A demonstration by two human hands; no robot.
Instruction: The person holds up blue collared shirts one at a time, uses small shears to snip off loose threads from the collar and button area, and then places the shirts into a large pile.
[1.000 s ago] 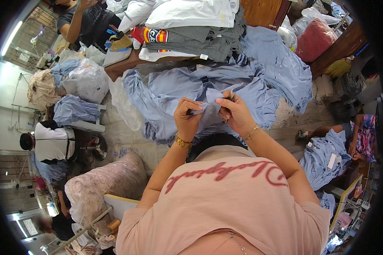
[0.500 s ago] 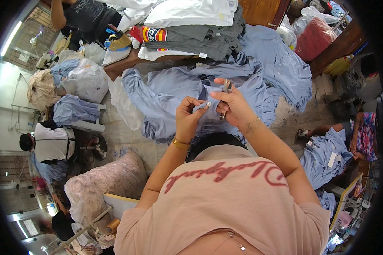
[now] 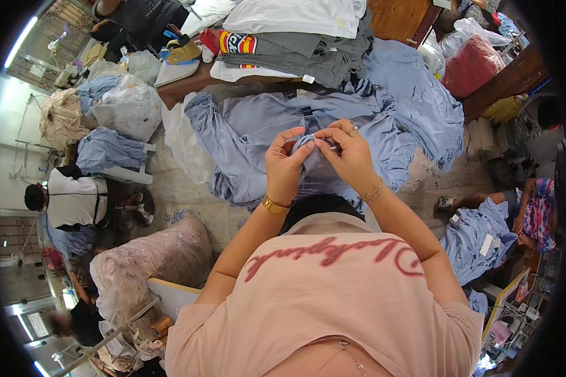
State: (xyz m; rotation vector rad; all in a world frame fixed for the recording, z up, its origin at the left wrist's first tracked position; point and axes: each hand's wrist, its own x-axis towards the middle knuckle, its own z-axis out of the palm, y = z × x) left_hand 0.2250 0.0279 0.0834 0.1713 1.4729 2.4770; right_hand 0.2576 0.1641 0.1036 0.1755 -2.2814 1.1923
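A light blue shirt (image 3: 251, 122) lies spread in front of me, a small dark label at its neckline. My left hand (image 3: 284, 168) is closed, pinching a fold of the cloth between thumb and fingers. Right beside it, my right hand (image 3: 347, 154) is closed too, thumb and fingertips meeting at the same fold. Tucked within the right hand's fingers is a pair of thread snips (image 3: 334, 148), of which only a small dark part shows. The fingers hide the spot on the cloth where both hands meet.
Folded grey and white garments (image 3: 295, 53) are stacked on a wooden table beyond the shirt. More blue garments (image 3: 415, 94) hang at the right. A large plastic-wrapped bundle (image 3: 157, 264) stands at lower left. People (image 3: 78, 198) sit on both sides.
My right hand has turned inward and come against the left hand at the cloth. The snips, plainly visible before, are now mostly covered, and so is the small white button.
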